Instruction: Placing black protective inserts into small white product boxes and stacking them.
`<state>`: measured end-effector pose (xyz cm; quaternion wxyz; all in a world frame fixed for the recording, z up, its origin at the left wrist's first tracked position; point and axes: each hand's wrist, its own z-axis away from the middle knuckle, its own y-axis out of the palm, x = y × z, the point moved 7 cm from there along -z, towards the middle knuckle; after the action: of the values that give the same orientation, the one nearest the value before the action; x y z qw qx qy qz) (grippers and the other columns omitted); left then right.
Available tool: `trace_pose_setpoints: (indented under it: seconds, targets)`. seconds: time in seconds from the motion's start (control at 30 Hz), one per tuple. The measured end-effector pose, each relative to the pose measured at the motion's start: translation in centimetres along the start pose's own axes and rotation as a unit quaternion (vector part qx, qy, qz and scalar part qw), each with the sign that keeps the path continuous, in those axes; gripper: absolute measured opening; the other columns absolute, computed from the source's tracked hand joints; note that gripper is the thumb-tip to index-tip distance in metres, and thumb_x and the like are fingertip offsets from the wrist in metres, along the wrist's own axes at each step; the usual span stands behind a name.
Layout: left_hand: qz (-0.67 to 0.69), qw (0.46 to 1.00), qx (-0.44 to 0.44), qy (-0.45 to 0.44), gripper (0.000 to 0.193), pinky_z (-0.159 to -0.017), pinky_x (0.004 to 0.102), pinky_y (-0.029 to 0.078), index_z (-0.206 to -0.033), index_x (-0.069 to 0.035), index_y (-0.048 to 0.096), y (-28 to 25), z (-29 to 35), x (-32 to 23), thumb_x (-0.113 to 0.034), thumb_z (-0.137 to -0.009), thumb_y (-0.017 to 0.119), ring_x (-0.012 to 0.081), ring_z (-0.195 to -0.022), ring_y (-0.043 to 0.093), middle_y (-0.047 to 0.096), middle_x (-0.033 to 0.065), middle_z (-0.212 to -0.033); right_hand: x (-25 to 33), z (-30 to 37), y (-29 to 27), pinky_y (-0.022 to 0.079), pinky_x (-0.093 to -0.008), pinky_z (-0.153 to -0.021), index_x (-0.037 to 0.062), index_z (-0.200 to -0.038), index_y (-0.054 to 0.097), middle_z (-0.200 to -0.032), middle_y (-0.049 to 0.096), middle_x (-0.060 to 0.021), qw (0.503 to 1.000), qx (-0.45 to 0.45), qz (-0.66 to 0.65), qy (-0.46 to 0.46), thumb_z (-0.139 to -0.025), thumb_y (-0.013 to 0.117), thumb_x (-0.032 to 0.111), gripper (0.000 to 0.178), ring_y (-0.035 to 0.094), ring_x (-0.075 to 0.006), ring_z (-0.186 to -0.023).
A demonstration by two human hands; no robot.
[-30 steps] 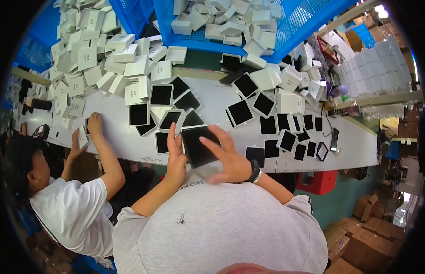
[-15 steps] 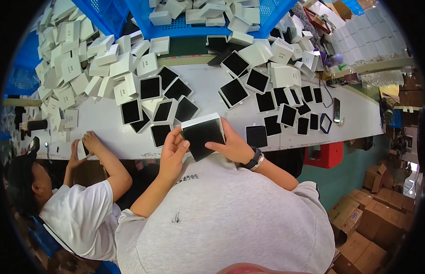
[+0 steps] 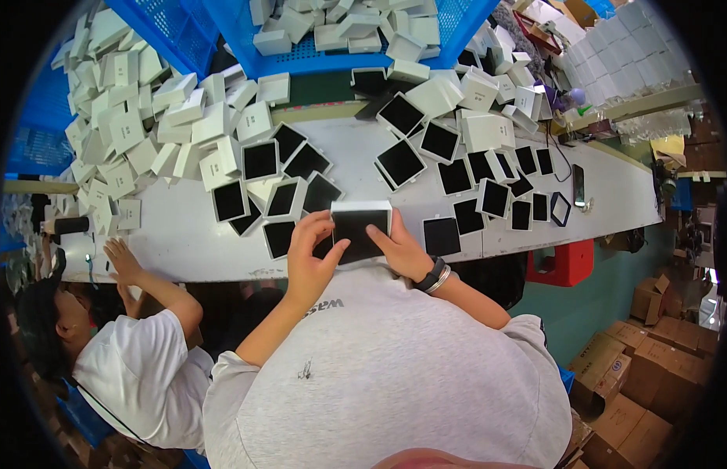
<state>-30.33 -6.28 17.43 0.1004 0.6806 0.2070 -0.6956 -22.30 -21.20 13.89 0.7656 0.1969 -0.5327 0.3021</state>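
A white open box with a black inside (image 3: 356,234) is held in front of my chest, above the table's near edge. My right hand (image 3: 402,248) grips its right side, the thumb lying on the black face. My left hand (image 3: 310,254) is curled at the left side, fingertips against the white edge and thumb bent away from the face. Something dark shows between that thumb and fingers; I cannot make out whether it is part of the box. Just beyond lie several similar black-lined boxes (image 3: 284,199), some overlapping.
White boxes pile up at the left (image 3: 129,129). Blue crates (image 3: 223,47) stand at the back. More black-lined boxes (image 3: 495,198) and a phone (image 3: 578,186) lie right. A co-worker's hand (image 3: 123,262) is at the left table edge. A red stool (image 3: 563,266) and cartons (image 3: 598,367) stand right.
The box has shifted slightly right and its face has turned more squarely. My left thumb has come off the black face. The co-worker's hand has moved left, and the white box there is out of sight.
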Motion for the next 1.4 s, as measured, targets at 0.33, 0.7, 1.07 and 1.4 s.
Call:
trace_pose_setpoints:
  seconds: [0.33,0.7,1.07,1.4]
  targets:
    - [0.18,0.983,-0.013,-0.038,0.035,-0.082,0.0236,0.044,-0.124,-0.005,0.045,1.2,-1.2,5.2,-0.007,-0.091,0.056,0.0129,-0.101,0.055,0.049,0.0119,-0.126,-1.5,-0.1,1.1,0.039,-0.0295,-0.094,0.0012,-0.129,0.031,-0.119,0.05,-0.0104,0.998,0.046,-0.038,-0.006,-0.098,0.047,0.029,0.045,0.047,-0.0139,-0.108]
    - [0.266,0.94,0.103,-0.186,0.044,-0.085,0.0241,0.045,-0.126,-0.001,0.04,1.8,-0.9,2.6,0.004,-0.086,0.056,0.0127,-0.1,0.057,0.059,0.0096,-0.11,-0.9,-1.6,-0.3,0.041,-0.026,-0.092,0.0024,-0.134,0.033,-0.119,0.051,-0.0074,0.994,-0.012,-0.108,-0.012,-0.095,0.052,0.016,0.045,0.049,-0.0123,-0.108]
    - [0.196,0.975,0.022,-0.107,0.055,-0.091,0.0278,0.043,-0.137,-0.003,0.033,0.2,-1.0,3.0,0.002,-0.087,0.054,0.0173,-0.107,0.056,0.055,0.0125,-0.121,0.8,-1.0,1.2,0.047,-0.0302,-0.086,0.0036,-0.137,0.03,-0.113,0.056,-0.0123,0.993,0.028,0.116,-0.022,-0.08,0.067,0.007,0.069,0.056,-0.0186,-0.104]
    - [-0.032,0.997,-0.064,-0.001,0.052,-0.079,0.0316,0.046,-0.143,0.0,0.022,-0.2,-1.5,3.8,-0.01,-0.095,0.041,0.0269,-0.085,0.06,0.059,0.019,-0.113,-1.0,-1.4,1.7,0.044,-0.028,-0.087,0.0031,-0.134,0.036,-0.112,0.059,-0.0094,1.0,0.003,0.016,-0.002,-0.091,0.055,0.011,0.047,0.056,-0.0134,-0.098]
